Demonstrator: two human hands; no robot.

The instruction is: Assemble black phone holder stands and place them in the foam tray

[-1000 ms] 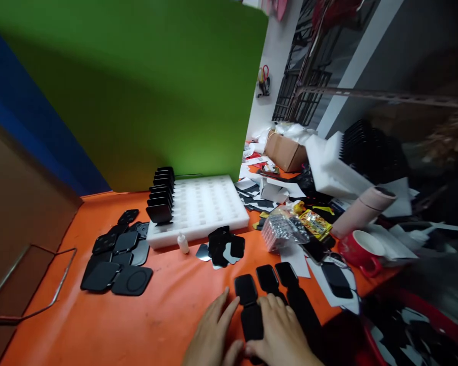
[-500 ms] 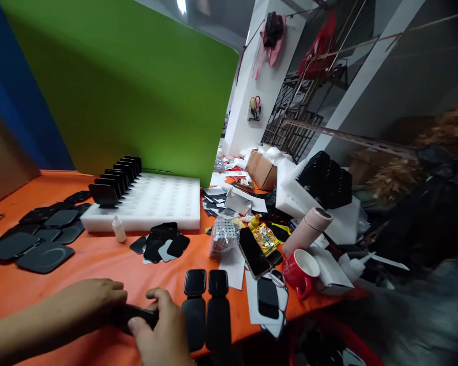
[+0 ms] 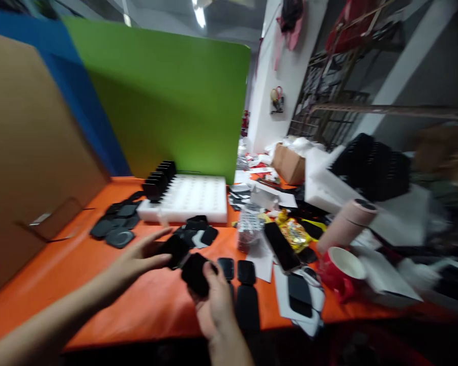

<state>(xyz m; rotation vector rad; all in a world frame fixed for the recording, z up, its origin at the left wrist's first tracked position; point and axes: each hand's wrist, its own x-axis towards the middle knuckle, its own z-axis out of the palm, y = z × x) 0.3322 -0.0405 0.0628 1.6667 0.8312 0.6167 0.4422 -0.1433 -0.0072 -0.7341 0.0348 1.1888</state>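
My right hand [image 3: 216, 300] grips a black, flat folding pad [image 3: 195, 274] with rounded corners, the thumb laid across its face. My left hand [image 3: 147, 256] has its fingers and thumb around the pad's other dark panel, at the left. Both panels seem joined by a hinge between the hands, though blur hides the detail. Just right of my right hand, similar folding pads [image 3: 247, 300] lie opened out on the orange tabletop [image 3: 137, 310]. Beyond the hands is a pile of black and pale thin pieces [image 3: 206, 236].
A white foam block [image 3: 198, 201] holds a row of upright black panels [image 3: 158, 180]. Flat black pads [image 3: 120, 237] lie to its left. On the right are a phone [image 3: 282, 246], a red mug [image 3: 341, 272] and a pink flask [image 3: 347, 223]. A green partition [image 3: 168, 101] stands behind.
Both hands have lifted the black folding pad from low over the table, and its panels now spread apart. My view has turned left, so the table things appear farther right.
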